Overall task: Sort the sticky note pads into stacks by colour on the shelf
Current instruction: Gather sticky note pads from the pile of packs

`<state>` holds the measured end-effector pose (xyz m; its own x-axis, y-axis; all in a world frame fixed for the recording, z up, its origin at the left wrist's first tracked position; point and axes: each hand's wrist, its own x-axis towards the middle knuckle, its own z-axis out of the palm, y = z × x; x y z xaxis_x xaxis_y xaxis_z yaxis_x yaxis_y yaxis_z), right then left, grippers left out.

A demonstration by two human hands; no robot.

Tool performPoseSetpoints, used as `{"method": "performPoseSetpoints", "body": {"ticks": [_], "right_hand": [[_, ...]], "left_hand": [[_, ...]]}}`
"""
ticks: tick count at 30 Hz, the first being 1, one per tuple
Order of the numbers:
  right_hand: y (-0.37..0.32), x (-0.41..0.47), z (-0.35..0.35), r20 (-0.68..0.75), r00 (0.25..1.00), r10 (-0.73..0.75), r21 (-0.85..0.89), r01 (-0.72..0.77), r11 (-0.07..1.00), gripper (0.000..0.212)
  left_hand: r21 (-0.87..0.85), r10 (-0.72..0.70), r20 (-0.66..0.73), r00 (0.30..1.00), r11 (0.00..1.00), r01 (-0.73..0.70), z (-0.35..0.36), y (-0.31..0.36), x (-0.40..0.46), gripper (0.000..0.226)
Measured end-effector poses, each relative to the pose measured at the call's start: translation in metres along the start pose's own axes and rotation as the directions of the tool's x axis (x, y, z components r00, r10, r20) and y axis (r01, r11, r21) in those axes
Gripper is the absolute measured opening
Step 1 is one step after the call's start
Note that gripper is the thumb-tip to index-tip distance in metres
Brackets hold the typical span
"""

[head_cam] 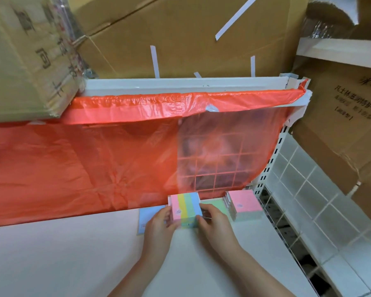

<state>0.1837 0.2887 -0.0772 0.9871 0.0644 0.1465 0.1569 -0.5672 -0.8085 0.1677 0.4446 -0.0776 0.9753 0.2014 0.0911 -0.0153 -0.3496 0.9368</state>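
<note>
A stack of striped pads [185,207], each pink, yellow, green and blue, stands on the white shelf [73,254] near its back edge. My left hand [161,224] grips the stack's left side and my right hand [212,219] grips its right side. A blue pad [147,217] lies flat to the left, partly under my left hand. A green pad [212,203] lies behind my right hand. Further right stands a stack with a pink pad [243,203] on top.
Red plastic sheeting [94,159] hangs over the wire-grid back of the shelf. A wire side panel [287,228] closes the shelf's right end. Cardboard boxes [180,33] fill the shelf above and the right side [343,125].
</note>
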Motion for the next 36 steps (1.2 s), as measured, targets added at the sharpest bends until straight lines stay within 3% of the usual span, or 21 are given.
{"method": "performPoseSetpoints", "body": {"ticks": [5, 12, 18, 23, 27, 36], "right_hand": [[-0.002, -0.004, 0.0, -0.019, 0.999, 0.029, 0.03, -0.028, 0.999, 0.029], [-0.006, -0.006, 0.004, -0.042, 0.996, 0.075, 0.044, -0.074, 0.996, 0.031], [-0.016, -0.005, 0.001, -0.012, 0.995, 0.095, 0.005, -0.095, 0.995, 0.032], [-0.015, -0.018, -0.004, -0.126, 0.981, 0.147, 0.006, -0.148, 0.989, 0.026], [-0.015, -0.044, -0.003, -0.165, 0.983, 0.075, -0.042, -0.083, 0.996, 0.021], [-0.035, -0.093, 0.018, 0.101, 0.989, -0.106, -0.115, 0.118, 0.986, 0.021]], "left_hand": [[0.051, 0.004, 0.032, 0.999, 0.999, -0.006, -0.003, -0.003, 0.001, 0.04], [0.268, 0.096, 0.095, 0.991, 0.956, -0.118, -0.002, -0.015, 0.005, 0.038], [0.248, 0.14, 0.204, 0.969, 0.95, -0.19, -0.011, -0.016, 0.007, 0.043], [0.316, 0.181, 0.233, 0.955, 0.915, -0.251, -0.034, -0.022, -0.009, 0.029], [0.387, 0.143, 0.201, 0.969, 0.897, -0.212, -0.058, -0.029, -0.033, 0.027], [0.492, 0.026, 0.023, 0.999, 0.87, -0.034, -0.089, -0.022, -0.105, 0.028]]}}
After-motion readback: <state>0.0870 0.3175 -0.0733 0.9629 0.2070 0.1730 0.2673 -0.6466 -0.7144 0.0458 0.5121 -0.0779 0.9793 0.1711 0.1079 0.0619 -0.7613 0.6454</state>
